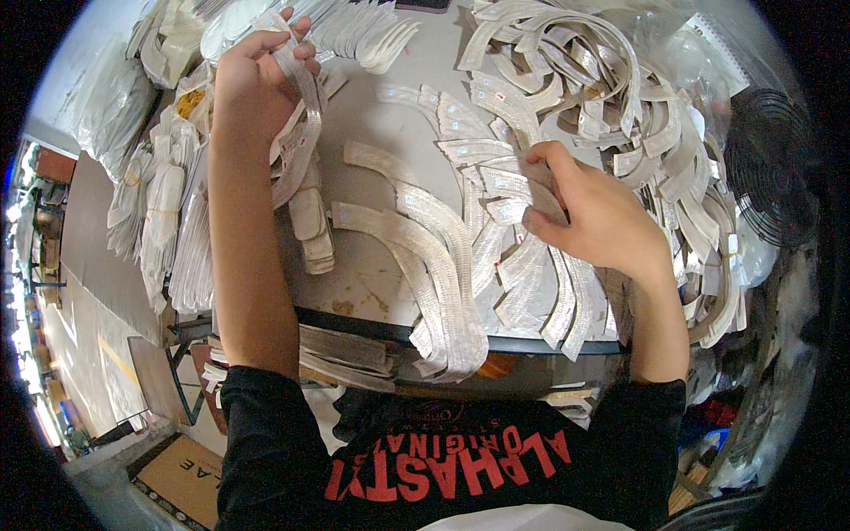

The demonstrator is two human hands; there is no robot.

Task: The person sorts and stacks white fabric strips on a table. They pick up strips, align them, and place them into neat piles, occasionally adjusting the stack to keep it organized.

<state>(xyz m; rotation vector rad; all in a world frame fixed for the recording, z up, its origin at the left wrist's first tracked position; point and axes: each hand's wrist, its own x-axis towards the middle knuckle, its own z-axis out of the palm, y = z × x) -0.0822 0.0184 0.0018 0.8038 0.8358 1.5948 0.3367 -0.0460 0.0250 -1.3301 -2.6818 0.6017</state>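
Note:
My left hand (276, 75), raised at the far left of the table, has its fingers closed on a long curved fabric strip (310, 106), pale grey-white, that hangs down from it. Over the middle of the table, my right hand (598, 208) curls its thumb and forefinger around the edge of several overlapping curved fabric strips (505, 181); its other fingers are hidden. Small labels show on the strip ends. To the left of that fan, more curved strips (407, 230) lie bending toward the front edge, some hanging over it.
A tangled heap of strips (611, 71) fills the far right. Tied bundles (164, 195) and clear plastic bags (111, 106) line the left. A narrow stack (310, 221) lies beside my left forearm. A black round fan grille (770, 168) stands at right. The dark table edge (354, 326) is near me.

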